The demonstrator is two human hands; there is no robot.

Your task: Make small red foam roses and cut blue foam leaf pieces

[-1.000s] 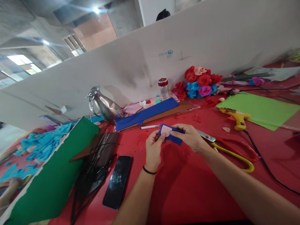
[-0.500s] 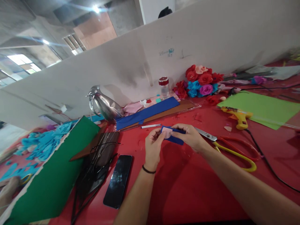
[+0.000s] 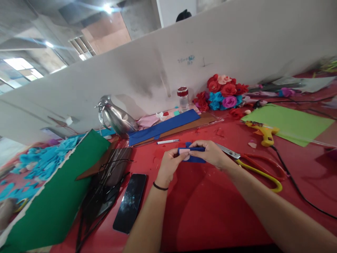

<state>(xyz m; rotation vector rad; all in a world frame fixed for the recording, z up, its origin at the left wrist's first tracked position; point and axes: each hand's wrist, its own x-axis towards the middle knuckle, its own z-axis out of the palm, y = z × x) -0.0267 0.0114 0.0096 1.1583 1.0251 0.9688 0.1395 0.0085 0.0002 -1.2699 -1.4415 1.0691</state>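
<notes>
My left hand pinches a small pale pink paper piece against a folded strip of dark blue paper. From the other side, my right hand grips the same blue paper, its thumb over the front near the pink piece. Both hands hold the paper just over the red table. A white pen lies behind my left hand. Scissors with red and yellow handles lie beside my right wrist, their blades partly hidden behind it.
A phone lies near my left forearm. Further left stands a green sheet, with another person's hand beyond it. A metal jug, a red-lidded jar and paper flowers are at the back. A yellow glue gun lies right.
My hands have tilted the blue paper so it lies more level, and the pink piece sits flatter along its edge. My left hand has shifted slightly left.
</notes>
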